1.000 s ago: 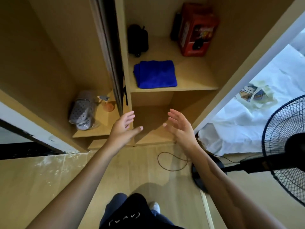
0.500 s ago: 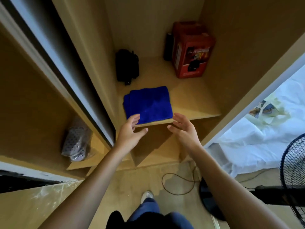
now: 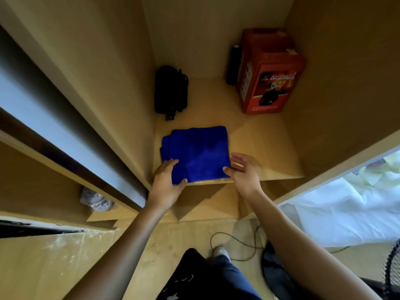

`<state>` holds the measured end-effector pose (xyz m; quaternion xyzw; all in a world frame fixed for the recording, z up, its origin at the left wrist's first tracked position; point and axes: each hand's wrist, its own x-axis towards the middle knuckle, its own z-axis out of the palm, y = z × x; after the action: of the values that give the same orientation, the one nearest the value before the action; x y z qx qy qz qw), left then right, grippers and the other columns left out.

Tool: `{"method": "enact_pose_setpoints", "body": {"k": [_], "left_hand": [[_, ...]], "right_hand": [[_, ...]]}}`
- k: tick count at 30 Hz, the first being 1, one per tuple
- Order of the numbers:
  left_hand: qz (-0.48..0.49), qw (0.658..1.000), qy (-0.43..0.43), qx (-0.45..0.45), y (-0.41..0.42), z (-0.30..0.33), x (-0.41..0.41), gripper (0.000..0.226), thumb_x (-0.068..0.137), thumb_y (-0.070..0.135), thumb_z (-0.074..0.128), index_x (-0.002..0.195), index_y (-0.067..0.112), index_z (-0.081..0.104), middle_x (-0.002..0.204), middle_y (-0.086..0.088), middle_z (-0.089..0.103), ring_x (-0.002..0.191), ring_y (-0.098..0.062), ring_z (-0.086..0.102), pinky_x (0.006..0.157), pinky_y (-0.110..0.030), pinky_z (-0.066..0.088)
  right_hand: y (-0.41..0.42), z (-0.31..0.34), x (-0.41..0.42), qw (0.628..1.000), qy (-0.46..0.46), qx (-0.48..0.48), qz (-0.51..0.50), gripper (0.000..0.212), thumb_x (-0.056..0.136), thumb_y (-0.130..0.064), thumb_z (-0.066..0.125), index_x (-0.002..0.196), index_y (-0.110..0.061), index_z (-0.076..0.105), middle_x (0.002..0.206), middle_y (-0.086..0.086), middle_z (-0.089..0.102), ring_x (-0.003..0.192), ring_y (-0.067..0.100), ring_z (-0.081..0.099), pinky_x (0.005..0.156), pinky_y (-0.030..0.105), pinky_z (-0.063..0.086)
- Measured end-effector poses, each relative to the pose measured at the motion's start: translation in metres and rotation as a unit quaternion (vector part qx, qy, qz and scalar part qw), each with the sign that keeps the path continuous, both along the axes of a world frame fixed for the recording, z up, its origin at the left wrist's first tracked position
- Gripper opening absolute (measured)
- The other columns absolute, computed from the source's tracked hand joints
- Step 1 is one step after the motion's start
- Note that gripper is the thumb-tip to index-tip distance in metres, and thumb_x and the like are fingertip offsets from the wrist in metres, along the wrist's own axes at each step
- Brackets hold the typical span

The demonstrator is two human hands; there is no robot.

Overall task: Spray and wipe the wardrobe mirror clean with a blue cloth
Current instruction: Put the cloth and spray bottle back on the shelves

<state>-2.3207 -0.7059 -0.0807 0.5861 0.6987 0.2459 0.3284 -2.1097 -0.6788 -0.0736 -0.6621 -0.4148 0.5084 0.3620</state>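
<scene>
Wooden wardrobe compartments are being viewed from above, with a sliding door (image 3: 65, 131) running diagonally across the left side. On the shelf (image 3: 266, 148) in the middle compartment, a folded blue cloth (image 3: 199, 152) is lying flat near the front edge, towards the left wall. The cloth's near left corner is being gripped by the left hand (image 3: 166, 180), the fingers lying over its left edge and the thumb pressing against the front edge. The right hand (image 3: 242, 169) is being held just beside the cloth's near right corner with fingers relaxed and spread; it is blurred, and the thumb tip is appearing to touch the cloth edge, though actual contact cannot be told. At the far left of the shelf a black pouch (image 3: 171, 92) is standing against the wall, and at the far right a red box (image 3: 270, 72) is standing upright with a dark cylinder (image 3: 233, 63) just beside it. On a lower shelf at the left, a bagged grey item (image 3: 95, 200) is partly being hidden by the door. White bedding (image 3: 346, 208) is showing at the right, and a thin cable (image 3: 233, 245) is lying on the floor near the person's legs.
</scene>
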Motion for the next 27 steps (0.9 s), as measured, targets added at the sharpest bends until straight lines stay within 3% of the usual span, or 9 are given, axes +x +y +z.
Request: {"method": "enact_pose_setpoints", "body": {"k": [7, 10, 13, 15, 18, 21, 25, 27], "left_hand": [[0.069, 0.997, 0.007, 0.018, 0.004, -0.007, 0.007, 0.061, 0.09, 0.029, 0.065, 0.144, 0.012, 0.039, 0.15, -0.007, 0.037, 0.138, -0.023, 0.036, 0.108, -0.033, 0.036], [0.114, 0.993, 0.016, 0.012, 0.011, -0.006, 0.012, 0.054, 0.093, 0.026, 0.061, 0.141, 0.01, 0.042, 0.145, -0.011, 0.041, 0.135, -0.029, 0.037, 0.108, -0.037, 0.038], [0.141, 0.988, 0.05, -0.026, 0.018, -0.008, 0.016, 0.053, 0.094, 0.027, 0.06, 0.141, 0.011, 0.041, 0.145, -0.013, 0.037, 0.135, -0.036, 0.03, 0.11, -0.049, 0.033], [0.144, 0.987, 0.061, -0.035, 0.019, -0.01, 0.017, 0.052, 0.094, 0.027, 0.06, 0.14, 0.012, 0.042, 0.145, -0.013, 0.036, 0.133, -0.037, 0.031, 0.11, -0.05, 0.034], [0.137, 0.989, 0.057, -0.02, 0.016, -0.013, 0.015, 0.047, 0.093, 0.023, 0.06, 0.137, 0.014, 0.046, 0.143, -0.012, 0.037, 0.133, -0.035, 0.033, 0.108, -0.048, 0.037], [0.112, 0.993, 0.045, 0.011, 0.011, -0.013, 0.01, 0.046, 0.093, 0.021, 0.062, 0.136, 0.017, 0.048, 0.141, -0.008, 0.037, 0.134, -0.032, 0.032, 0.109, -0.042, 0.038], [0.008, 0.996, 0.085, -0.016, 0.006, -0.011, 0.001, 0.065, 0.081, 0.039, 0.073, 0.138, 0.023, 0.047, 0.145, 0.0, 0.028, 0.131, -0.028, 0.022, 0.106, -0.037, 0.033], [-0.022, 0.993, 0.108, -0.03, 0.004, -0.012, -0.003, 0.071, 0.078, 0.037, 0.077, 0.141, 0.025, 0.045, 0.149, 0.001, 0.023, 0.132, -0.027, 0.017, 0.109, -0.039, 0.033]], "right_hand": [[0.025, -0.001, -0.005, 0.997, -0.051, -0.055, -0.02, 0.044, 0.09, -0.015, 0.068, 0.13, -0.018, 0.049, 0.11, -0.004, 0.058, 0.093, 0.012, 0.056, 0.062, 0.015, 0.043], [0.035, -0.003, -0.005, 0.993, -0.067, -0.093, -0.018, 0.044, 0.088, -0.02, 0.072, 0.126, -0.014, 0.051, 0.112, 0.001, 0.06, 0.096, 0.016, 0.056, 0.078, 0.024, 0.047], [0.042, -0.004, -0.004, 0.989, -0.075, -0.129, 0.01, 0.032, 0.086, -0.023, 0.075, 0.109, -0.014, 0.054, 0.11, 0.004, 0.062, 0.099, 0.02, 0.059, 0.088, 0.032, 0.051], [0.043, -0.003, -0.003, 0.986, -0.086, -0.138, 0.047, 0.026, 0.085, -0.023, 0.075, 0.098, -0.017, 0.053, 0.105, 0.002, 0.062, 0.1, 0.021, 0.061, 0.09, 0.034, 0.052], [0.042, -0.003, -0.002, 0.984, -0.095, -0.125, 0.078, 0.026, 0.085, -0.019, 0.075, 0.098, -0.013, 0.055, 0.105, 0.001, 0.064, 0.101, 0.02, 0.062, 0.088, 0.034, 0.052], [0.04, -0.005, 0.0, 0.99, -0.061, -0.107, 0.073, 0.02, 0.087, -0.015, 0.071, 0.102, -0.012, 0.058, 0.109, 0.005, 0.067, 0.1, 0.02, 0.064, 0.084, 0.033, 0.053], [0.039, -0.001, 0.004, 0.99, 0.031, -0.132, 0.046, 0.022, 0.088, -0.009, 0.068, 0.101, -0.015, 0.052, 0.116, 0.01, 0.063, 0.102, 0.023, 0.064, 0.088, 0.04, 0.056], [0.038, 0.005, 0.006, 0.986, 0.091, -0.138, 0.024, 0.03, 0.09, -0.002, 0.064, 0.108, -0.018, 0.046, 0.115, 0.005, 0.055, 0.1, 0.024, 0.063, 0.078, 0.04, 0.061]]}}
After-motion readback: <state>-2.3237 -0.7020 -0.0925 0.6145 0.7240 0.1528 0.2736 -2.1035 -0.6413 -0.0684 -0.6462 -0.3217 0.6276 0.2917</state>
